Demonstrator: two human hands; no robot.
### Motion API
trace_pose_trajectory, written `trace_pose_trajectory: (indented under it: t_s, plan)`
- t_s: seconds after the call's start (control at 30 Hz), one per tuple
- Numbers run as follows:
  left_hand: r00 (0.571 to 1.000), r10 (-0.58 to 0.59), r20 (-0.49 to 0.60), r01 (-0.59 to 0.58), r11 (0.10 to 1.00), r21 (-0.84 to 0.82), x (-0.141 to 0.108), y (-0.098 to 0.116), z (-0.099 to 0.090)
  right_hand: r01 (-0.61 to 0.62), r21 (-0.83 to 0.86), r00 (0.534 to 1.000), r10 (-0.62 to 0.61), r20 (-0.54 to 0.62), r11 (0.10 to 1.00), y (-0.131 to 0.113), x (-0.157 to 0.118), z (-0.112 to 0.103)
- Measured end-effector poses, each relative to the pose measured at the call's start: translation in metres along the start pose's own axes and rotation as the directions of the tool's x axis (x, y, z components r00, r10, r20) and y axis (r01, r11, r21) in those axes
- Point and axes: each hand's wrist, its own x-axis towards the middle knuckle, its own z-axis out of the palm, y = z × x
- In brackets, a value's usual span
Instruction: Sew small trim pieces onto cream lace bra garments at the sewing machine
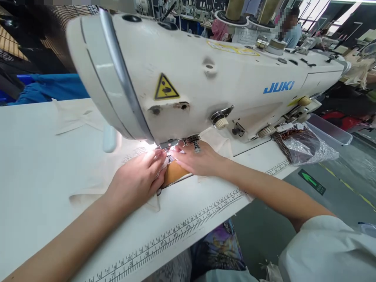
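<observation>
A white JUKI sewing machine (182, 58) stands over a pale table, its lamp lighting the spot under the presser foot. Cream fabric (101, 172) with a lacy part lies around that spot. Beside the needle area, my left hand (135, 176) has its fingers closed on the fabric's edge. Close on the other side, my right hand (199, 158) pinches the same fabric, its fingertips partly hidden by the machine head. An orange-brown plate (174, 173) shows between my hands. The needle itself is too hidden to make out.
A printed ruler (188, 231) runs along the table's front edge. More cream fabric (75, 113) lies at the far left. A clear plastic bag (305, 145) with dark contents and a clear tray (331, 129) are at the right. Another person (292, 33) is in the background.
</observation>
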Motion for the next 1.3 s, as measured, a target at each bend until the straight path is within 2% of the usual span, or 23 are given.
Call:
trace_pose_trajectory:
  t_s: [0.23, 0.4, 0.6, 0.87, 1.2, 1.3]
  plan:
    - [0.998, 0.024, 0.056, -0.022, 0.999, -0.035, -0.004, -0.010, -0.003, -0.008, 0.125, 1.000, 0.007, 0.007, 0.992, 0.002, 0.001, 0.002]
    - [0.997, 0.050, 0.057, -0.046, 0.997, -0.054, -0.006, -0.014, -0.004, 0.007, 0.071, 1.000, -0.005, -0.030, 0.997, 0.002, 0.000, 0.007]
    - [0.997, 0.073, 0.019, -0.071, 0.994, -0.083, -0.008, -0.012, -0.003, 0.046, -0.011, 0.991, -0.047, -0.129, 0.999, 0.001, -0.002, 0.011]
    - [0.996, 0.071, 0.050, -0.069, 0.997, -0.043, -0.009, -0.012, -0.003, 0.030, -0.065, 0.995, -0.036, -0.098, 0.997, -0.002, -0.002, 0.006]
    - [0.994, 0.105, 0.027, -0.106, 0.994, 0.034, -0.001, -0.007, -0.007, 0.009, -0.074, 1.000, -0.011, -0.023, 0.997, -0.004, 0.000, 0.003]
    - [0.994, 0.100, 0.034, -0.102, 0.994, 0.039, -0.002, -0.007, -0.007, 0.010, -0.074, 0.999, -0.013, -0.040, 0.997, -0.004, 0.000, 0.003]
